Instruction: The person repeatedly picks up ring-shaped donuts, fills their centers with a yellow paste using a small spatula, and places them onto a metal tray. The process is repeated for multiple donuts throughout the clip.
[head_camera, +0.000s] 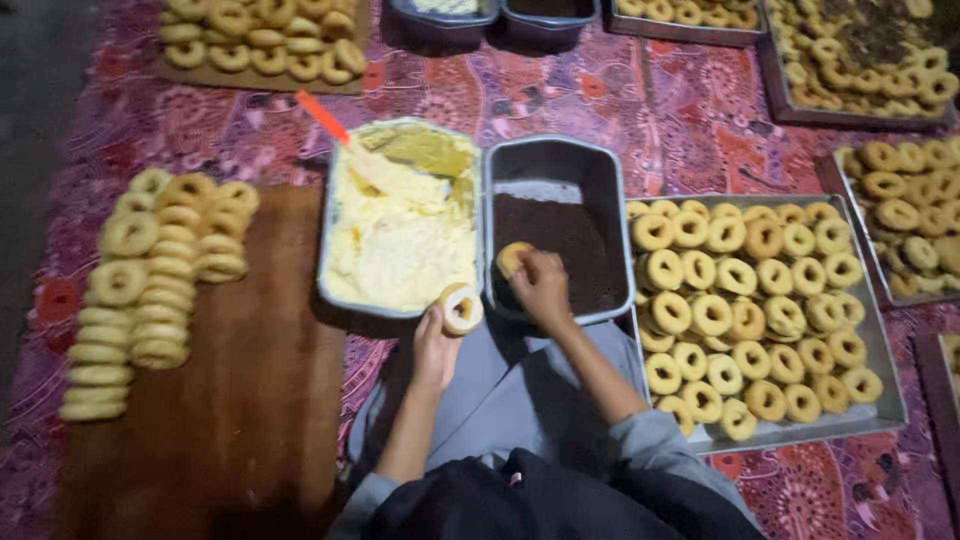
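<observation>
My left hand (436, 348) holds a cream-coated ring pastry (461, 307) at the near edge of a metal pan (331, 205) full of pale yellow cream. An orange-handled spatula (325, 118) sticks out of that cream. My right hand (541, 283) holds another ring pastry (512, 259) over a second metal pan (549, 150) holding dark brown crumbs. Both pans sit side by side in front of me.
A metal tray (880, 345) of several plain rings lies at my right. A wooden board (270, 330) at my left carries stacked rings (150, 280). More trays of rings stand at the back and far right on a red patterned cloth (560, 90).
</observation>
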